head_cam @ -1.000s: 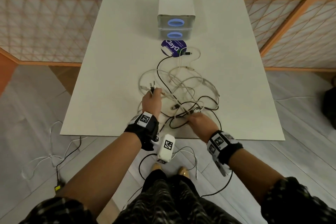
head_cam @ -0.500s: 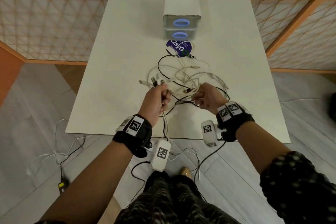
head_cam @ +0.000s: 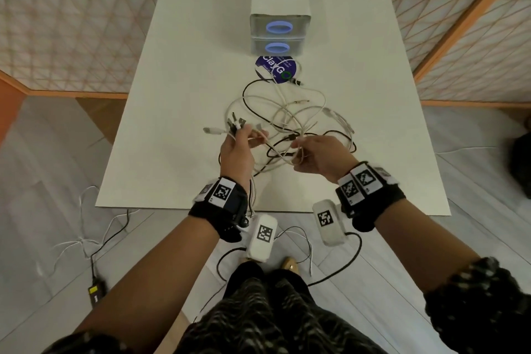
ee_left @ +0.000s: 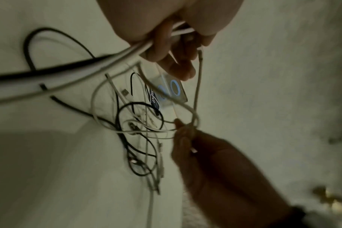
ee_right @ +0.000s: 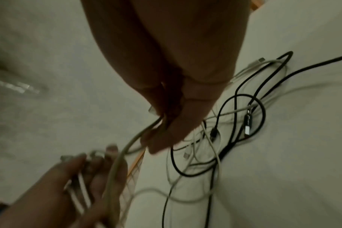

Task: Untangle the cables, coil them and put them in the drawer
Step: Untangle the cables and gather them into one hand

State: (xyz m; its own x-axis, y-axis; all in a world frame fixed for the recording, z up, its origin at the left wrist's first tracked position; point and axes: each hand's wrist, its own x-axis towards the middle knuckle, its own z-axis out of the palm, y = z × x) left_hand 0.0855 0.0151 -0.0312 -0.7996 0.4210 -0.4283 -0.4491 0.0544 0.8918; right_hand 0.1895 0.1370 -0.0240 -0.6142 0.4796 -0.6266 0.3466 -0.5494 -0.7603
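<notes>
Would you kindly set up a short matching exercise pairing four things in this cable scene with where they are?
Things:
1. left hand
2. right hand
3. drawer unit
4. round blue sticker

Places or states:
A. flat on the table just in front of the drawers
B. grips a bunch of cable ends
C. far end of the table, both drawers shut
D. pinches a white cable loop

Pairs: 1-B, 2-D, 3-C, 4-A
</notes>
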